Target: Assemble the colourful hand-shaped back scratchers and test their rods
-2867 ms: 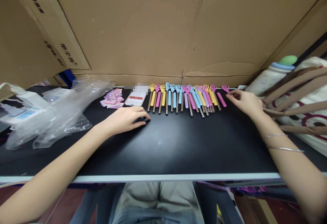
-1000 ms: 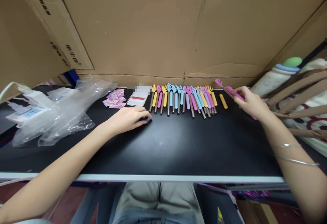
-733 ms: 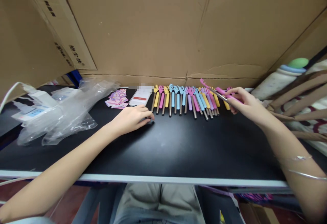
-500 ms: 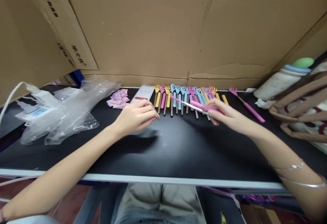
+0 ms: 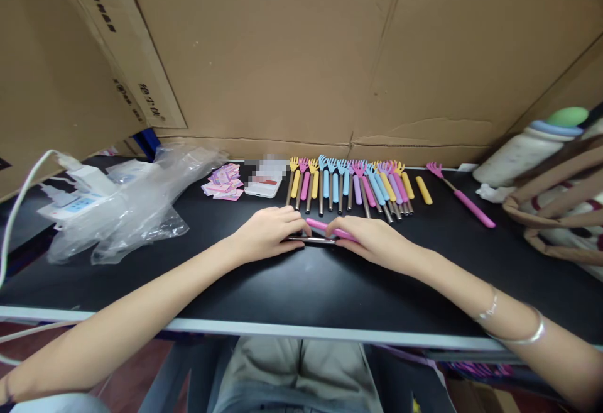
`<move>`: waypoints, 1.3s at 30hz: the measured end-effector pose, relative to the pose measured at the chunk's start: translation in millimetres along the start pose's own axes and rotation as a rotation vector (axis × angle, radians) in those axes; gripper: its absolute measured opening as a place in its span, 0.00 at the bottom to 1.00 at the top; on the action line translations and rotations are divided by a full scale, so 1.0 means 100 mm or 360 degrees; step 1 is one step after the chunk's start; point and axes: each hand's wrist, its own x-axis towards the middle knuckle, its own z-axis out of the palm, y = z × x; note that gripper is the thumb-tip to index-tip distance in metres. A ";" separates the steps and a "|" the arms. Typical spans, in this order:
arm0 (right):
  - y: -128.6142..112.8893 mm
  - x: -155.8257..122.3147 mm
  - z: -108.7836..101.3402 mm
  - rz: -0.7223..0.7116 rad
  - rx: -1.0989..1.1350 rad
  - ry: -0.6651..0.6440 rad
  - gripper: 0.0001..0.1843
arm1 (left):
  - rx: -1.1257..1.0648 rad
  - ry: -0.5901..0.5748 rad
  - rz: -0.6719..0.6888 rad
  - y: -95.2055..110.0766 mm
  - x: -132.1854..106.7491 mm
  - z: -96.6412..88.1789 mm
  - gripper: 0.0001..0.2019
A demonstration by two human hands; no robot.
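Over the middle of the table, my left hand (image 5: 271,234) has its fingers closed around one end of a metal rod (image 5: 318,241). My right hand (image 5: 377,240) grips the rod's other end together with a pink handle (image 5: 318,225), which lies just behind the rod. These look like parts of a back scratcher; its claw head is hidden. Behind my hands stretches a row of back scratchers (image 5: 332,183) with yellow, pink, blue and purple claws, metal rods and loose coloured handles between them. A pink back scratcher (image 5: 464,199) with its handle on lies apart, to the right.
Small printed cards (image 5: 223,181) form a pile left of a phone (image 5: 262,185). Clear plastic bags (image 5: 136,212) and a white power strip (image 5: 78,202) occupy the left side. At right are a white bottle (image 5: 525,152) and a brown-handled bag (image 5: 551,212). Cardboard (image 5: 292,55) walls the back.
My right hand has brought the pink back scratcher parts left and nearer to me. My left hand has moved slightly toward me and closed on the rod. The view has shifted a little.
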 end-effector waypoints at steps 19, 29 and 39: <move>0.28 -0.10 -0.06 0.0147 0.0434 0.0378 0.14 | 0.0227 0.0223 -0.0400 -0.35 0.04 -0.21 0.14; 0.34 -0.09 -0.05 0.0173 0.0593 0.0433 0.14 | 0.0357 0.0031 -0.0997 -1.39 0.23 -0.10 0.23; 0.34 -0.09 -0.09 0.0191 0.0790 0.0505 0.13 | 0.0340 0.0231 -0.0821 -1.20 0.23 -0.20 0.22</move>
